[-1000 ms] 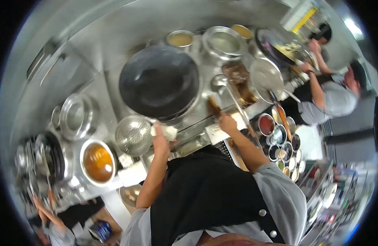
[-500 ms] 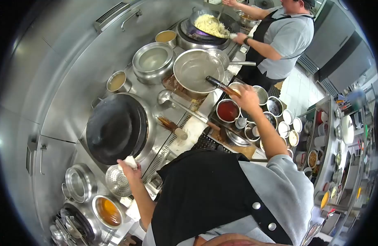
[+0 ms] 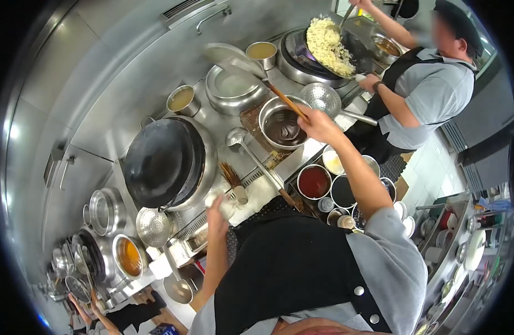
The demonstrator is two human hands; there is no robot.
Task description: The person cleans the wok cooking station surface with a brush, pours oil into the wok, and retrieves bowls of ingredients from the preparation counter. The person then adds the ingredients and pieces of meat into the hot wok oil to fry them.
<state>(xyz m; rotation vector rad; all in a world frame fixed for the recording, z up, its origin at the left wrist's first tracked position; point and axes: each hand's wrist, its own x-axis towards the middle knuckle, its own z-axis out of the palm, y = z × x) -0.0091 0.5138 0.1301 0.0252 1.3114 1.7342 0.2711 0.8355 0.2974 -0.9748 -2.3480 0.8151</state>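
Observation:
My right hand (image 3: 319, 126) is closed round the wooden handle of a wide strainer (image 3: 234, 60), whose blurred bowl is tilted over a metal pot of pale liquid (image 3: 233, 82). Below that handle stands a pot of dark liquid (image 3: 283, 125). My left hand (image 3: 217, 218) is closed on a white cloth (image 3: 222, 205), just in front of the bamboo brush (image 3: 234, 181). To its left lies a perforated skimmer (image 3: 152, 228), not touched. The black wok (image 3: 161, 163) rests on its burner. A steel ladle (image 3: 237, 137) lies right of the brush.
At the upper right a co-worker (image 3: 435, 97) holds a wok of yellow-white food (image 3: 330, 47). Sauce containers, one with red sauce (image 3: 314, 182), stand by my right forearm. A bowl of orange liquid (image 3: 128, 257) is at the left. Another person's hands (image 3: 81, 310) show at the lower left.
My right hand has lifted the strainer off the dark-liquid pot and over the pale-liquid pot. The cloth in my left hand has left the wok's edge and moved right. The view has shifted.

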